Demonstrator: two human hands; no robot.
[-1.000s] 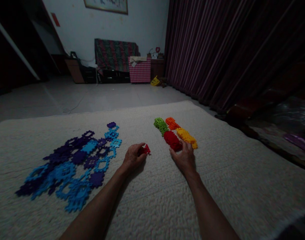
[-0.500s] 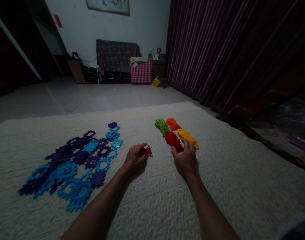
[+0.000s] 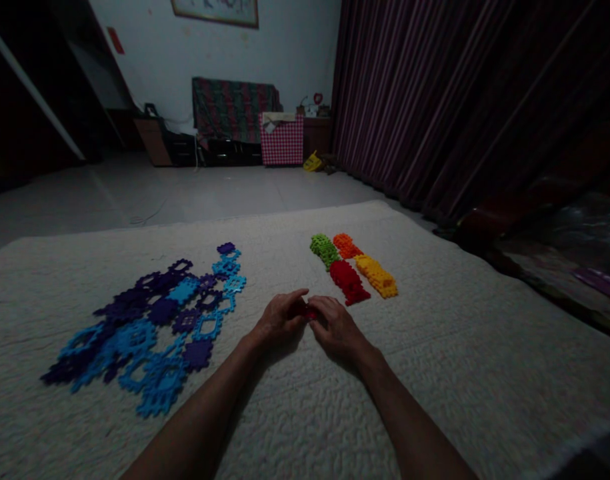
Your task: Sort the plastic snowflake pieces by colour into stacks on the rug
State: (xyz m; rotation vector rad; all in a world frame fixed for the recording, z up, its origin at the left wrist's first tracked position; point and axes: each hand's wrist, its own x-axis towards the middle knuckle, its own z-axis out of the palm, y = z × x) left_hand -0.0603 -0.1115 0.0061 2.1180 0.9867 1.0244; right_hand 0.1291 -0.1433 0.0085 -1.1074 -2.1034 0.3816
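My left hand (image 3: 281,319) and my right hand (image 3: 336,325) meet low over the cream quilted mat (image 3: 305,407). Between their fingertips is a small red toothed building piece (image 3: 311,313), mostly hidden by the fingers. Both hands are closed on it. Just beyond my right hand lies a row of red toothed pieces (image 3: 349,280). Beside that are rows of yellow pieces (image 3: 377,275), green pieces (image 3: 324,251) and orange pieces (image 3: 345,245).
Dark purple pieces (image 3: 129,305) and blue pieces (image 3: 159,380) spread loosely over the mat's left side. Past the mat's far edge are a tiled floor (image 3: 225,193), a low cabinet and a checked cloth (image 3: 282,141). Purple curtains (image 3: 385,100) hang at the right.
My right hand has moved left from the red row to my left hand. Both now hold the red piece together, and the red and yellow rows are fully uncovered.
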